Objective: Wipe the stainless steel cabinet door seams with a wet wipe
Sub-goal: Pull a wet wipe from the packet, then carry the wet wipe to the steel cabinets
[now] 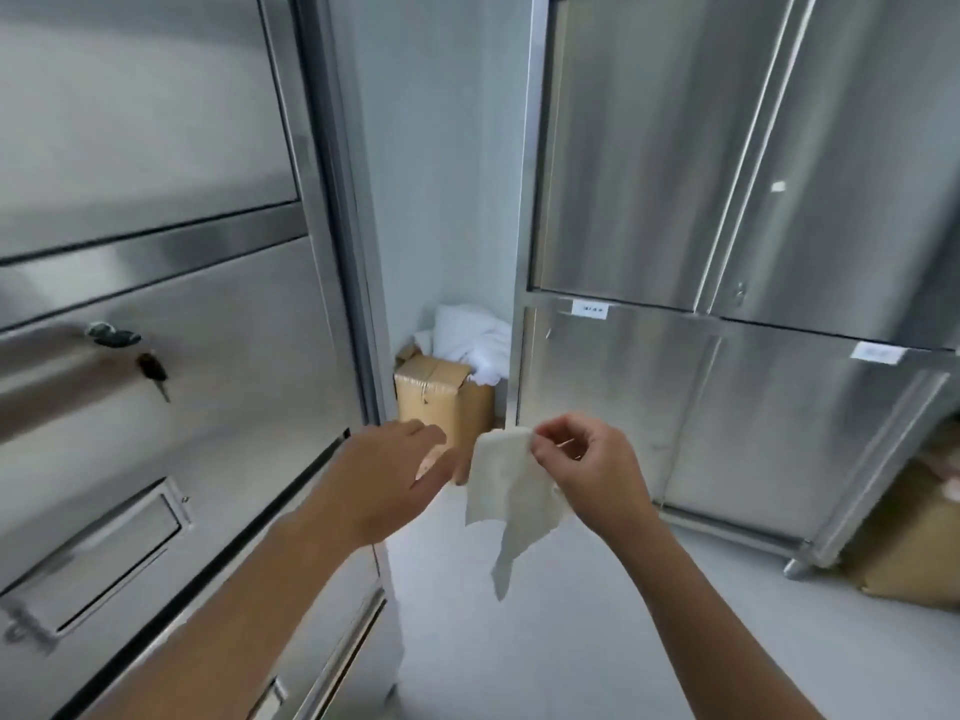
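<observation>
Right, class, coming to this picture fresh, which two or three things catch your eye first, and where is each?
The white wet wipe hangs centre foreground, pinched at its top by the right hand, the left hand open beside it. Steel fills both sides: the left cabinet, a key hanging from its lock, and the right cabinet. Between them, at the back, stands a cardboard box topped with white cloth.

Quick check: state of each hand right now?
Left hand: open, fingers straight, next to the wipe.
Right hand: pinching the wipe's top edge.
</observation>
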The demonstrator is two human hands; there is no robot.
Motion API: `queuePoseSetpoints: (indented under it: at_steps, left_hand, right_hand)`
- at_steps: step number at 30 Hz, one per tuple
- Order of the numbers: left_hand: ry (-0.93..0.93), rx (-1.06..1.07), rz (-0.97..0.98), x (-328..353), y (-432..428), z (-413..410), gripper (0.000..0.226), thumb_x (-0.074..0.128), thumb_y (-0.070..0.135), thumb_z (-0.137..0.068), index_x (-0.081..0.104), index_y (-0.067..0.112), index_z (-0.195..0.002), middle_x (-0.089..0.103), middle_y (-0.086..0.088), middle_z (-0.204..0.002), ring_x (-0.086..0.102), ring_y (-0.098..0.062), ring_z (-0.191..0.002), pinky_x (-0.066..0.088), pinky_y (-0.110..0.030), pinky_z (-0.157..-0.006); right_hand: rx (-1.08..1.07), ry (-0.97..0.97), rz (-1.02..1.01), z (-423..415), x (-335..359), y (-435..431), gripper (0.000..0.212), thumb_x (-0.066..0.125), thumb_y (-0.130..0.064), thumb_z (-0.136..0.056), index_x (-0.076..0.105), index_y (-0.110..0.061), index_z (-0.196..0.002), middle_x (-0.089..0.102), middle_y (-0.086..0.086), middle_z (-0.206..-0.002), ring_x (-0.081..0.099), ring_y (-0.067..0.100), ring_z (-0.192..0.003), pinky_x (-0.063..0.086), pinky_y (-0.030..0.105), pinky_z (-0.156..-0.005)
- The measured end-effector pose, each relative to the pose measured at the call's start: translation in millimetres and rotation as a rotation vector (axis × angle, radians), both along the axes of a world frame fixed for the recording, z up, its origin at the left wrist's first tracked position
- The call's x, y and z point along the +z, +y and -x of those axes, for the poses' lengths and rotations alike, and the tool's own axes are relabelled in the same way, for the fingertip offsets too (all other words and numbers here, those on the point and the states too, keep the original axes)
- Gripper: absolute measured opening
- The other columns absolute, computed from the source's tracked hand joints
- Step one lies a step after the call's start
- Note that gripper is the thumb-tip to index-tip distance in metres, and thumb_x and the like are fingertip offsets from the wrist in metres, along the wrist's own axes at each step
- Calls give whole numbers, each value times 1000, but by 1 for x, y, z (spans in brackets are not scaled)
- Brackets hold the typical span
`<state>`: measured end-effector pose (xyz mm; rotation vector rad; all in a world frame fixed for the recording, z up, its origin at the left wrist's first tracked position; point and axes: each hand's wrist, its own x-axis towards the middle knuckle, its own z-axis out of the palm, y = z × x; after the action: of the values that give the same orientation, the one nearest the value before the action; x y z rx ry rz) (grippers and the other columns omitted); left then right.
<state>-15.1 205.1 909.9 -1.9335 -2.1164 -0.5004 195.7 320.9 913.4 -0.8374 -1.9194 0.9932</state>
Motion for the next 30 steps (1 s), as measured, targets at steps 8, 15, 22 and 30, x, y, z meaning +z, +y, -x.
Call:
queuePoseSetpoints:
  at_steps: [8, 15, 22, 30]
  left_hand:
    - [-6, -158, -102, 78, 46, 3, 60, 9, 67, -94, 60, 37, -105, 62, 15, -89, 59, -9, -86, 49, -35, -77]
    - [-59, -433, -27, 74, 79, -47, 58, 7, 70, -89, 53, 35, -94, 55, 17, -87, 56, -14, -87, 39, -33, -73]
    - [-84, -683, 82, 36, 118, -155, 66, 8, 71, -89, 59, 33, -108, 64, 13, -105, 59, -15, -99, 46, -36, -83]
    - [-77, -894, 96, 23, 138, -291, 66, 7, 69, -87, 60, 32, -100, 64, 11, -98, 59, -12, -87, 47, -32, -75]
  right_hand:
    - [-217, 13, -190, -28, 72, 2, 9, 71, -22, -87, 70, -23, -78, 60, -12, -59, 50, 2, -55, 43, 21, -60]
    - [-491, -50, -227, -89, 71, -15, 9, 72, -19, -85, 71, -24, -78, 65, -14, -64, 56, 2, -59, 46, 18, -61]
    - [-782, -137, -211, -189, 48, -54, 10, 73, -17, -86, 72, -24, -79, 67, -14, -67, 61, 5, -66, 49, 15, -61]
    - [-995, -150, -147, -302, 29, -77, 12, 71, -12, -84, 72, -20, -76, 62, -21, -61, 55, 0, -58, 41, 7, -58]
